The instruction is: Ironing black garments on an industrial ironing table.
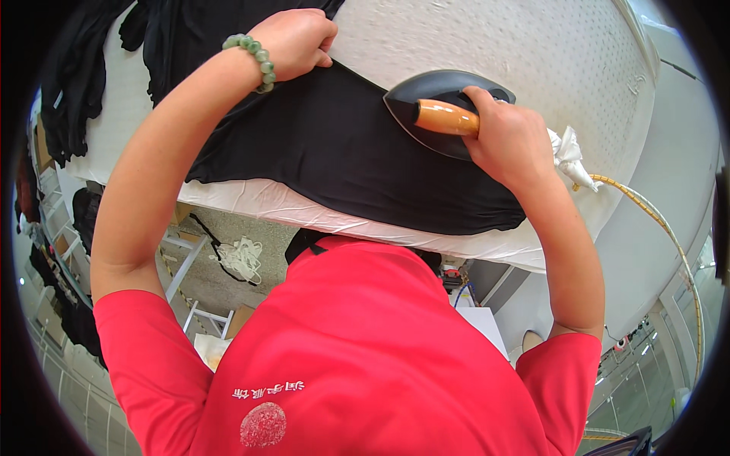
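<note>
A black garment [304, 137] of thin cloth lies spread along the near side of a white padded ironing table. My right hand [513, 140] is wrapped round the orange wooden handle of a dark grey steam iron [441, 82]. The iron rests at the right part of the garment, its pointed tip toward the left; its sole is hidden. Farther left, my left hand [296, 44], with a green bead bracelet [261, 57] at the wrist, has its fingers curled in and pinches the garment's upper edge. The fingertips are partly hidden.
The ironing table's white cover [426, 38] has dotted holes at the far right. A yellow-wrapped hose [661, 216] runs from a white cloth [566, 152] behind the iron down the right side. More black clothing [72, 91] hangs at the left. White cord [242, 258] lies on the floor.
</note>
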Tool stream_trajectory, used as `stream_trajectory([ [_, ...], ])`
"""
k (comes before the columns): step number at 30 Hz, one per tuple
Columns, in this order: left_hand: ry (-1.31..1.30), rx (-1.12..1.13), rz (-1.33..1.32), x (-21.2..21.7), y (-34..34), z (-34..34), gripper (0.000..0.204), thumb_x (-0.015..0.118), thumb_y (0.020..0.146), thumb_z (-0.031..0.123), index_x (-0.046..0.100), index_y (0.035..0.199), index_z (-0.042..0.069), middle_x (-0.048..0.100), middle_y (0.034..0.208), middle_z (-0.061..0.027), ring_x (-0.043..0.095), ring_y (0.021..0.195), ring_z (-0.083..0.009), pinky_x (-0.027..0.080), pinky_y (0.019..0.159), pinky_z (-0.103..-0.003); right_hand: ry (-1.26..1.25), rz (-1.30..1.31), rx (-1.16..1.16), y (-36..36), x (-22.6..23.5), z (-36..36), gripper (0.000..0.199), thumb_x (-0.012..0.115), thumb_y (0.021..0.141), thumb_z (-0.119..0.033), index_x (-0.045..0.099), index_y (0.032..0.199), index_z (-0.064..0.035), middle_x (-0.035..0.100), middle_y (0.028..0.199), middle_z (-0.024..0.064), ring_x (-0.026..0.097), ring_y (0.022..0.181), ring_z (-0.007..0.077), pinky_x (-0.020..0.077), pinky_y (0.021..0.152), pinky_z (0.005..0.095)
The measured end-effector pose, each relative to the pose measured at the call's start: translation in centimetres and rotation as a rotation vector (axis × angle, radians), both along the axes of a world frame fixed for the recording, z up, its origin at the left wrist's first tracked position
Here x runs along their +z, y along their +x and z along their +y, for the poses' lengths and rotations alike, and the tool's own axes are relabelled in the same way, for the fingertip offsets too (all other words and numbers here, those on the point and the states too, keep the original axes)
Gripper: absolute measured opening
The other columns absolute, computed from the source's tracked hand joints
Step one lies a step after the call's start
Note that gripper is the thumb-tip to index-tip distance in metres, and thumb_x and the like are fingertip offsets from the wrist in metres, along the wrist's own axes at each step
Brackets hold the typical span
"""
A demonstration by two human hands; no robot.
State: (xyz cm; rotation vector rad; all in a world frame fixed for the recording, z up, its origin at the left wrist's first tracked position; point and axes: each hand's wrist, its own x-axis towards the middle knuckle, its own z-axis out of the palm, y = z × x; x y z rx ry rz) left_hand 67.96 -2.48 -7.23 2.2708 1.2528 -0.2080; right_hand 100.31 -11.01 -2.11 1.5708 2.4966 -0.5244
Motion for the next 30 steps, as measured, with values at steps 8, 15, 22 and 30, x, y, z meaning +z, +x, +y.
stream_trajectory([
  [8, -0.006, 0.048, -0.101, -1.2, -1.2, 0.5, 0.022, 0.079, 0.083, 0.009, 0.059, 0.088, 0.003, 0.064, 0.093, -0.013, 0.063, 0.094, -0.0357, 0.052, 0.083, -0.044, 0.016, -0.029, 0.055, -5.8, 0.0, 2.5, 0.028, 0.075, 0.086, -0.026, 0.066, 0.099, -0.0033, 0.072, 0.077, 0.0162, 0.072, 0.075, 0.0367, 0.057, 0.069, 0.0477],
  [15, 0.022, -0.019, -0.101, -1.8, -1.9, -0.2, 0.018, 0.07, 0.097, 0.024, 0.064, 0.105, 0.01, 0.068, 0.116, -0.0122, 0.066, 0.103, -0.0308, 0.053, 0.088, -0.042, 0.046, -0.036, 0.172, -10.6, -1.0, 4.5, 0.031, 0.075, 0.089, -0.032, 0.067, 0.104, -0.0066, 0.072, 0.08, 0.0161, 0.072, 0.08, 0.0381, 0.0568, 0.072, 0.0489],
  [22, 0.391, 0.738, -0.396, 2.5, -10.0, -9.6, 0.033, 0.078, 0.092, 0.02, 0.072, 0.123, 0.009, 0.07, 0.112, -0.0028, 0.055, 0.067, -0.011, 0.049, 0.069, -0.026, -0.01, -0.058, 0.192, -11.1, -0.3, 5.5, 0.034, 0.073, 0.091, -0.034, 0.066, 0.11, -0.0063, 0.073, 0.082, 0.0159, 0.072, 0.081, 0.0382, 0.0569, 0.072, 0.0499],
  [30, -0.042, 1.501, -0.586, 0.0, -19.5, -24.5, 0.05, 0.078, 0.095, 0.016, 0.058, 0.139, 0.002, 0.068, 0.123, -0.0044, 0.052, 0.064, -0.0024, 0.043, 0.058, -0.019, 0.064, -0.074, -0.093, -6.2, -0.7, 6.3, 0.029, 0.068, 0.091, -0.033, 0.069, 0.106, -0.0079, 0.075, 0.092, 0.0193, 0.073, 0.09, 0.0401, 0.058, 0.079, 0.0506],
])
